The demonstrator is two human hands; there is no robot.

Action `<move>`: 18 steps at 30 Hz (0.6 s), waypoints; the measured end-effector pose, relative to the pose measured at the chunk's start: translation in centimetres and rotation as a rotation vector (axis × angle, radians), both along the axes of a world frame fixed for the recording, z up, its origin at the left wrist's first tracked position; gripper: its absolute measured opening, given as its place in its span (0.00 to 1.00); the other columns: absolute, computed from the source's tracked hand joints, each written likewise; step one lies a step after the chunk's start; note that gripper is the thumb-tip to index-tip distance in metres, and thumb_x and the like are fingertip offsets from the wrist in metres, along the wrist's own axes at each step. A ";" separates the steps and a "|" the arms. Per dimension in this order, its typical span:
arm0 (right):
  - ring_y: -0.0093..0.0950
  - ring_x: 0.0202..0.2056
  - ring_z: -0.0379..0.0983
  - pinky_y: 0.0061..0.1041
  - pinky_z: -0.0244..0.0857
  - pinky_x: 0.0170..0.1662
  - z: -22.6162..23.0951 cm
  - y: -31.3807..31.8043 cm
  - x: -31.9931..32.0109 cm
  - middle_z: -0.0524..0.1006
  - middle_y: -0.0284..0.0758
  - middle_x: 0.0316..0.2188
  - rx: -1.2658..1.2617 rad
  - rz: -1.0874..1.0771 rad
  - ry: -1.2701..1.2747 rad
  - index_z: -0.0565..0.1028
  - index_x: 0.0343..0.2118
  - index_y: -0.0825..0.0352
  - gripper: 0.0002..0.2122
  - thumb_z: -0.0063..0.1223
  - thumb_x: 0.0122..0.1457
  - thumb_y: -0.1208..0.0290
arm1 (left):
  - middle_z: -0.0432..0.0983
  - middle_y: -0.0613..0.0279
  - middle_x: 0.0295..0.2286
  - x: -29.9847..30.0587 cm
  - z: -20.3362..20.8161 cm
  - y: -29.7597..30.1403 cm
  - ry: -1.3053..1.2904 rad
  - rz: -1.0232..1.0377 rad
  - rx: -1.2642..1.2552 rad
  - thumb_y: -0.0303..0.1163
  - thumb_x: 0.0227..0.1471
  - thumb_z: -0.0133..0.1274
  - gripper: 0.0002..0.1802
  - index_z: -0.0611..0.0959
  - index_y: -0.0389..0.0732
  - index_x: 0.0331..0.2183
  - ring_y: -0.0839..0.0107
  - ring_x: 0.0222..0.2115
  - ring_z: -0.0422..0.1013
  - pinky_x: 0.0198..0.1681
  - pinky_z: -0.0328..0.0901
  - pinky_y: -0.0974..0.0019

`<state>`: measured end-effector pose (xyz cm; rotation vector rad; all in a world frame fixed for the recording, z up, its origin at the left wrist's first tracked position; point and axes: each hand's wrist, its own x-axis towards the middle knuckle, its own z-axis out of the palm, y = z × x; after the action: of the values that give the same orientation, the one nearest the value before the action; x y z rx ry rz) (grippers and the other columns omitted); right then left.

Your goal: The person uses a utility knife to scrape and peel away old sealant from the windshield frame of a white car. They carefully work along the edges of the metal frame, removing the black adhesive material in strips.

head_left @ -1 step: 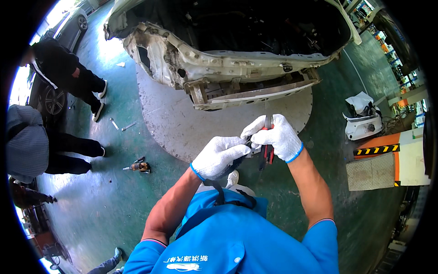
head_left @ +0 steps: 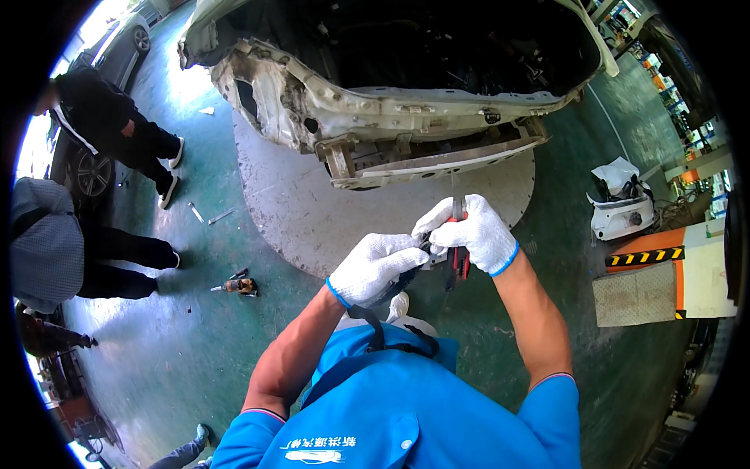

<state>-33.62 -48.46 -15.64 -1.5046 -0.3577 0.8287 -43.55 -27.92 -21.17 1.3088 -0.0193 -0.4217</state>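
Observation:
Both my hands wear white knitted gloves with blue cuffs and meet in front of my waist. My left hand (head_left: 376,270) is closed, its thumb and fingertips pinching a small dark piece (head_left: 426,244) that I cannot make out. Upright in my closed right hand (head_left: 486,238) is a pair of pliers (head_left: 461,264) with red and black handles; a grey metal end shows above the fingers. The fingertips of both hands nearly touch. Something dark blue (head_left: 400,288) hangs beneath the left hand, mostly hidden. Ahead stands a stripped white car body (head_left: 375,105) with a bare crossbeam (head_left: 445,162).
A round grey floor plate (head_left: 289,211) lies beneath the car body. To the left, a power tool (head_left: 238,284) and two slim tools (head_left: 221,216) are on the green floor, near two people (head_left: 117,109). At right are a white car part (head_left: 623,216) and a striped ramp (head_left: 634,301).

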 end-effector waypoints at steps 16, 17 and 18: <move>0.22 0.31 0.78 0.23 0.73 0.36 1.4 -0.2 -1.0 0.84 0.38 0.34 -0.081 -0.169 -0.088 0.82 0.47 0.74 0.15 0.65 0.58 0.72 | 0.80 0.51 0.34 0.2 -0.6 -0.5 -0.620 0.311 0.568 0.29 0.58 0.58 0.10 0.86 0.33 0.40 0.57 0.35 0.76 0.40 0.70 0.60; 0.22 0.30 0.78 0.23 0.72 0.35 1.6 0.1 -1.4 0.84 0.37 0.34 -0.124 -0.182 -0.126 0.82 0.46 0.74 0.16 0.66 0.59 0.69 | 0.80 0.49 0.35 0.2 -0.4 -0.9 -0.667 0.353 0.627 0.28 0.57 0.59 0.11 0.86 0.34 0.41 0.54 0.36 0.76 0.41 0.71 0.58; 0.22 0.30 0.78 0.22 0.72 0.35 1.6 0.4 -1.8 0.84 0.36 0.33 -0.163 -0.193 -0.162 0.82 0.46 0.74 0.17 0.68 0.60 0.67 | 0.81 0.49 0.36 0.2 -0.2 -1.1 -0.682 0.372 0.671 0.27 0.56 0.59 0.12 0.85 0.34 0.42 0.53 0.37 0.76 0.42 0.71 0.57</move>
<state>-35.42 -48.04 -14.02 -1.7342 -0.2635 0.5954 -43.38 -29.03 -21.39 2.0201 -0.2157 0.3903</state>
